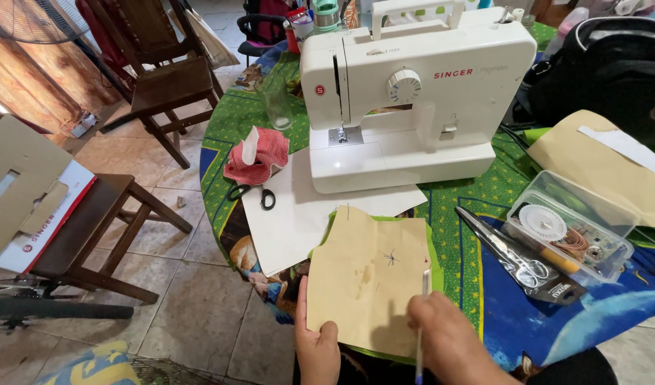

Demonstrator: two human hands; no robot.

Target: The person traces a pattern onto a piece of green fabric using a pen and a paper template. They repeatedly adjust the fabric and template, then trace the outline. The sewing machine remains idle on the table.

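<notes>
1. The left hand (318, 347) sits nearest the camera, its fingers closed on the lower left edge of a tan paper pattern piece (367, 274), thumb on top.
2. The right hand (442, 335) has its fingers closed around a pen (422, 314), whose tip rests on the pattern's right side.
3. The pattern lies on green fabric (434, 246) at the near edge of the round worktop (499, 306), partly over a white sheet (292, 214).
4. A white sewing machine (413, 93) stands behind the pattern.
5. Black-handled scissors (256, 194) and a red checked cloth (260, 157) lie to the left.
6. A clear plastic box (570, 228) of sewing bits and packaged scissors (520, 260) lie to the right.
</notes>
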